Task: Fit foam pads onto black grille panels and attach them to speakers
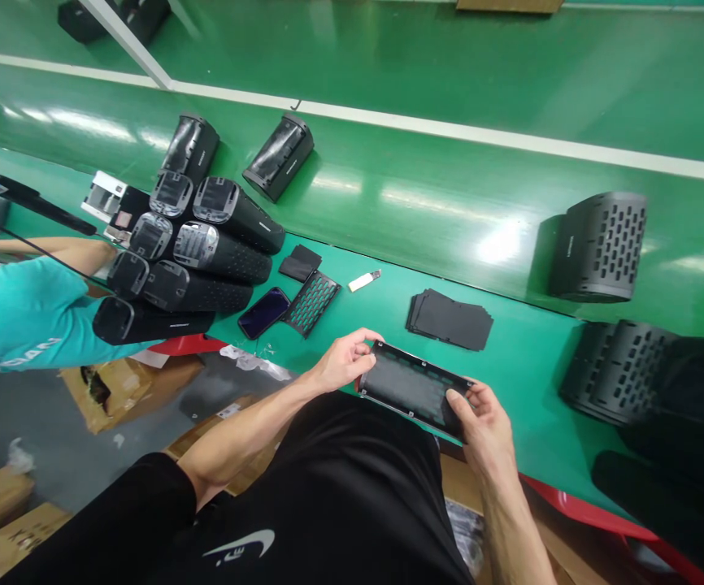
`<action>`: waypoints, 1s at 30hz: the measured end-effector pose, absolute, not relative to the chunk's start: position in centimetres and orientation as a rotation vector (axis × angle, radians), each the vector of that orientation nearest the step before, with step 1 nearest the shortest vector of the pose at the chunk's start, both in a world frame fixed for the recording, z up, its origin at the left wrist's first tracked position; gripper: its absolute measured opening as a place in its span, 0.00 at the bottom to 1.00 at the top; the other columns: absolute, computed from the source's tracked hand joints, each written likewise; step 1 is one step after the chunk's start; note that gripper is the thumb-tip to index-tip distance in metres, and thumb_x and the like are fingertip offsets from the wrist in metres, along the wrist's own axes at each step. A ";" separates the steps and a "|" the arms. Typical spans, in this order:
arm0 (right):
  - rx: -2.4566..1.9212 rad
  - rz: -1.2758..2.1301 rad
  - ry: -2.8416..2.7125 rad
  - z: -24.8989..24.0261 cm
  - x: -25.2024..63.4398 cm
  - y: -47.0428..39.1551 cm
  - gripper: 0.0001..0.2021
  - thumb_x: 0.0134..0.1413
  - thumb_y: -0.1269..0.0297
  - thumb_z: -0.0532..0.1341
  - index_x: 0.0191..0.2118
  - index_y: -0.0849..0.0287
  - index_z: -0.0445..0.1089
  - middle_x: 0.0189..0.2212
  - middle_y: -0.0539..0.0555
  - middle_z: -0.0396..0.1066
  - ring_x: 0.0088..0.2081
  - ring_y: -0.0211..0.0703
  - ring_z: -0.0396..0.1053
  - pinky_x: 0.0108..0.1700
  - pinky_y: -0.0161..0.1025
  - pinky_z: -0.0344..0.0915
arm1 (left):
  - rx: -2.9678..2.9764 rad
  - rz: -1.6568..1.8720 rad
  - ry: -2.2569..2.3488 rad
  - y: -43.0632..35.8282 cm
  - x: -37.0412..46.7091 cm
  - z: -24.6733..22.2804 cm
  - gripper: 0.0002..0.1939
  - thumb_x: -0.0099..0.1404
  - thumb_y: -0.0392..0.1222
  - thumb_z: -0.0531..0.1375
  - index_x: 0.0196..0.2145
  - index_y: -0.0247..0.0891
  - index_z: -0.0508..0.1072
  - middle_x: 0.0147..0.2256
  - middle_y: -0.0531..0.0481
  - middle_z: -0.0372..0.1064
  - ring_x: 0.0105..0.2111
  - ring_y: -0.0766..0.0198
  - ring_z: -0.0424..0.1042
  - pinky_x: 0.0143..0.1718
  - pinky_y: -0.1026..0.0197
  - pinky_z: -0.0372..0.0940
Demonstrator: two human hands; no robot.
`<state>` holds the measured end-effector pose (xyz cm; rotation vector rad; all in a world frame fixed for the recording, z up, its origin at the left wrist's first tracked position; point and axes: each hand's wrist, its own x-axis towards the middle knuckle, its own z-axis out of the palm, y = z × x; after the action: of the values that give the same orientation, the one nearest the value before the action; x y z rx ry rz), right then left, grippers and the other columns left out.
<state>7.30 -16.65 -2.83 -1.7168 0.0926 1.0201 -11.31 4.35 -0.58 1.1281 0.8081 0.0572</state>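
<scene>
Between my hands is a black rectangular panel [413,386], its concave inner side turned up, with a dark mesh sheet inside. My left hand [352,360] grips its left end, thumb on the inner side. At the right end my right hand [477,409] holds it, thumb pressed on the inner surface. Beyond the panel lies a stack of thin black sheets [453,318]. To the left are a perforated black panel [312,303], a phone [264,313], small black pieces [300,263] and a white-handled cutter [362,282].
Several black speaker housings [223,252] are piled at the left, beside a person in a teal shirt [28,313]. More curved perforated panels [620,370] stand at the right. One housing [601,248] sits on the green belt [425,195]. Cardboard boxes [132,386] are below.
</scene>
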 end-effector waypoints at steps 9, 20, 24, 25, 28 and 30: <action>-1.714 1.048 0.202 -1.7 7.3 -16.2 0.24 0.42 0.43 0.75 0.38 0.52 0.70 0.26 0.45 0.67 0.26 0.39 0.63 0.28 0.36 0.62 | 1.093 0.056 0.830 4.5 -11.4 -0.7 0.23 0.61 0.43 0.63 0.54 0.35 0.68 0.22 0.64 0.55 0.21 0.73 0.55 0.27 0.67 0.50; -1.554 1.081 0.341 -0.9 7.6 -14.9 0.24 0.35 0.50 0.80 0.37 0.56 0.75 0.23 0.45 0.70 0.24 0.35 0.64 0.29 0.33 0.63 | 1.057 0.097 0.858 4.7 -11.3 -1.5 0.23 0.61 0.45 0.64 0.53 0.37 0.68 0.21 0.64 0.56 0.18 0.72 0.59 0.22 0.69 0.53; -1.510 1.083 0.319 -0.3 7.5 -13.9 0.26 0.31 0.49 0.80 0.36 0.56 0.76 0.24 0.46 0.73 0.24 0.37 0.66 0.29 0.34 0.64 | 0.979 0.104 0.872 5.0 -11.7 -1.2 0.25 0.61 0.51 0.67 0.52 0.39 0.68 0.21 0.63 0.60 0.18 0.71 0.62 0.22 0.70 0.56; -1.493 1.099 0.301 -0.1 7.6 -13.8 0.25 0.32 0.49 0.80 0.36 0.56 0.76 0.24 0.47 0.73 0.24 0.37 0.66 0.29 0.34 0.64 | 0.918 0.091 0.871 5.2 -11.8 -1.1 0.26 0.62 0.55 0.66 0.52 0.40 0.67 0.22 0.62 0.62 0.17 0.71 0.63 0.21 0.70 0.56; -1.431 1.173 0.212 0.8 8.4 -13.9 0.24 0.37 0.47 0.79 0.36 0.55 0.75 0.27 0.48 0.75 0.25 0.39 0.68 0.30 0.35 0.65 | 0.641 -0.081 0.749 6.4 -11.3 -0.7 0.28 0.69 0.69 0.51 0.45 0.41 0.67 0.25 0.58 0.69 0.18 0.67 0.68 0.22 0.68 0.57; -1.418 1.232 0.115 1.5 9.1 -13.8 0.22 0.42 0.46 0.77 0.36 0.54 0.73 0.27 0.47 0.74 0.25 0.37 0.68 0.30 0.33 0.64 | 0.508 -0.263 0.614 7.1 -10.0 -0.7 0.33 0.72 0.71 0.41 0.39 0.39 0.68 0.26 0.54 0.72 0.21 0.66 0.71 0.25 0.67 0.60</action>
<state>9.08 -13.85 1.52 -1.4184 0.1149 1.2317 -9.98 7.11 -0.72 0.5083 0.6138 -0.2634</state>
